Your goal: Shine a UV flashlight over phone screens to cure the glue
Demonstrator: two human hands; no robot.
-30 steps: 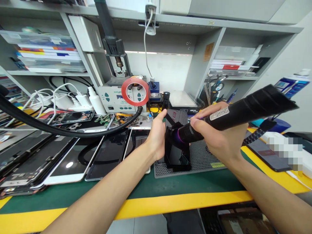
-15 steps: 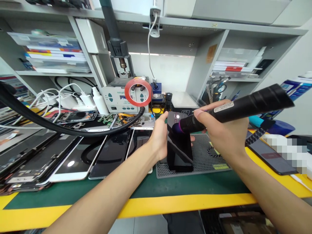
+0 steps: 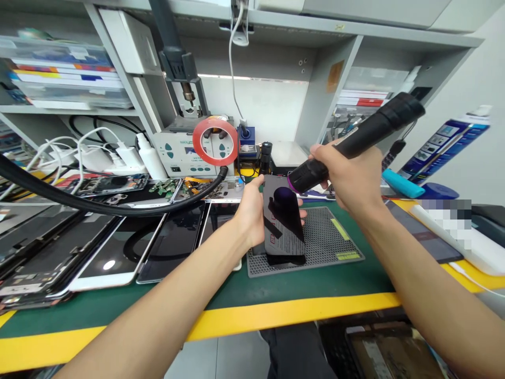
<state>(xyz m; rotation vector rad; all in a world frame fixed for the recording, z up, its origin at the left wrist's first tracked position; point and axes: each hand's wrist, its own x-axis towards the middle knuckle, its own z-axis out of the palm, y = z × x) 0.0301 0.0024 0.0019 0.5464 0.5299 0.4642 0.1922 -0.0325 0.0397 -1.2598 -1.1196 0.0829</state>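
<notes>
My left hand grips a black phone screen by its left edge and holds it upright, tilted, with its lower end on the grey dotted mat. My right hand is wrapped round a black torch with a purple ring at its head. The torch head points down at the upper part of the screen, where a violet glow shows.
Several phone screens lie in rows on the left of the green bench. A thick black hose crosses above them. Behind stand a grey station, a red tape ring and a white bottle. Yellow tape marks the bench's front edge.
My right hand has lifted the torch, swinging its rear end up and away. The torch head now stands back from the screen. The screen is tipped further toward me.
</notes>
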